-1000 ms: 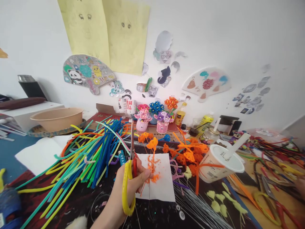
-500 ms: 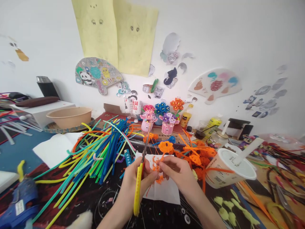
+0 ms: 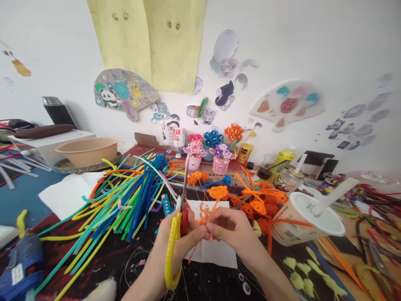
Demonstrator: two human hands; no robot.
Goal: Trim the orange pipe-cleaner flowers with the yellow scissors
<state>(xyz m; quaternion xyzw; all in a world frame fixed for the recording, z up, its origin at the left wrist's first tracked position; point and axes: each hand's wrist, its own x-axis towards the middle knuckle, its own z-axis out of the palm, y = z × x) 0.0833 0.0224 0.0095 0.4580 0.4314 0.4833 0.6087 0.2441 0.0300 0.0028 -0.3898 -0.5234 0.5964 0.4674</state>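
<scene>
Both hands are over a white sheet of paper (image 3: 216, 256) with orange fuzz scraps on it. My left hand (image 3: 175, 240) keeps yellow-and-red-handled scissors (image 3: 173, 246) tucked in it, blades pointing up and away. Its thumb also pinches at the lower end of an orange pipe-cleaner flower (image 3: 218, 192). Fingertips of my right hand (image 3: 233, 225) close on that flower's stem, meeting the left thumb. The petals stick up above the fingers; the gripped part of the stem is mostly hidden.
Coloured pipe cleaners (image 3: 138, 200) are heaped on the left, near a blue glue gun (image 3: 21, 261). More orange flowers (image 3: 263, 200) and a lidded paper cup (image 3: 300, 219) stand right. Potted pipe-cleaner flowers (image 3: 221, 161) line the back, and pale green pieces (image 3: 302, 271) lie front right.
The scissors have turned in my left hand, showing more of the yellow loop. My thumbs and fingertips have come together on the flower stem. The view has shifted slightly.
</scene>
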